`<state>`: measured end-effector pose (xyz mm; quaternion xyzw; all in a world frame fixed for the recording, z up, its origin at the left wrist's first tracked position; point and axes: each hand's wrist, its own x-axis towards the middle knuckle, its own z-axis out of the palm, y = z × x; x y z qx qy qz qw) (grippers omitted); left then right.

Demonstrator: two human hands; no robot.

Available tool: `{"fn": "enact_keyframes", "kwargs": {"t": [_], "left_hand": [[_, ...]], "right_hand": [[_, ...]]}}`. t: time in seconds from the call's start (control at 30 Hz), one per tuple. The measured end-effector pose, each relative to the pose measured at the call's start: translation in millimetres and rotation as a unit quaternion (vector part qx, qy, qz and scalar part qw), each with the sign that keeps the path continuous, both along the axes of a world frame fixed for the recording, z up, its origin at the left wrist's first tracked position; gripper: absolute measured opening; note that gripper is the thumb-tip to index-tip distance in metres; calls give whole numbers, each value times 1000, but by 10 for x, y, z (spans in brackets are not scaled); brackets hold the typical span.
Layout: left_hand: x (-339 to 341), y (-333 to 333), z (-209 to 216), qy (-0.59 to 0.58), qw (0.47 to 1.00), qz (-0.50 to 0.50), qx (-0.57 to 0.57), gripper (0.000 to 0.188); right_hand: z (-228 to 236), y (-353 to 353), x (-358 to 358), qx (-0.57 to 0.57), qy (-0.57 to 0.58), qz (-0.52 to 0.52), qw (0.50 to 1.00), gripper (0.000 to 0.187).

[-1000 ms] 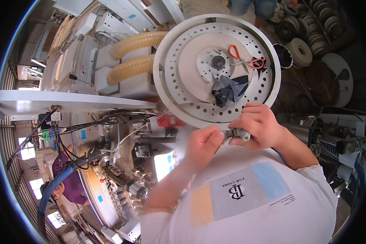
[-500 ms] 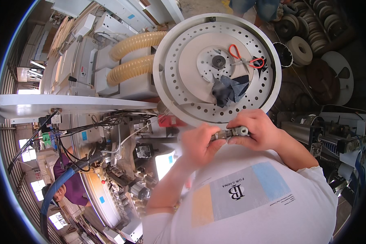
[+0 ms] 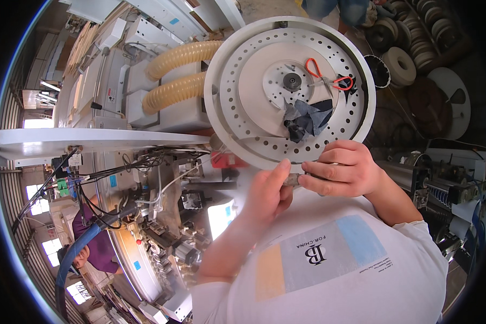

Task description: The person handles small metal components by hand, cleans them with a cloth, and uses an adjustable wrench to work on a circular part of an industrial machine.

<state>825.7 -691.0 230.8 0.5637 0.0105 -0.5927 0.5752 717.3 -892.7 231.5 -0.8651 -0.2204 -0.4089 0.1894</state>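
Note:
My left hand (image 3: 269, 193) and my right hand (image 3: 344, 168) meet just below the rim of a large white perforated round table (image 3: 227, 81). Between their fingertips they pinch a small grey metal part (image 3: 292, 179), mostly hidden by the fingers. On the round table lie red-handled scissors (image 3: 329, 80) and a crumpled dark blue-grey cloth (image 3: 308, 120), close above my right hand. A black hub (image 3: 292, 81) sits at the table's centre.
Two ribbed yellow hoses (image 3: 183, 73) run to a white machine housing at left. Cables, a blue hose (image 3: 78, 251) and machine parts fill the lower left, where another person in purple (image 3: 92, 240) stands. Rolls of banding (image 3: 399, 63) lie at upper right.
My hands have drawn closer together over the small part, and it is now more covered by the fingers. The left hand's fingers have risen toward the table's rim.

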Motion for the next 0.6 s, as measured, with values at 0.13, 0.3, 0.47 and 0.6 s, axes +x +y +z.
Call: {"fn": "enact_keyframes", "kwargs": {"t": [0.13,0.3,0.47,0.6], "left_hand": [[24,-5,-26,-48,999,-14,-21,57],[2,34,-57,-52,990,7,-128,55],[79,48,-206,-44,944,0,-326,53],[66,39,-150,-93,941,-8,-325,53]], "right_hand": [[-10,-91,-90,106,147,-9,983,32],[-51,-33,-179,467,325,39,821,28],[8,-18,-233,735,439,136,499,29],[-5,10,-234,750,444,144,468,31]]}}
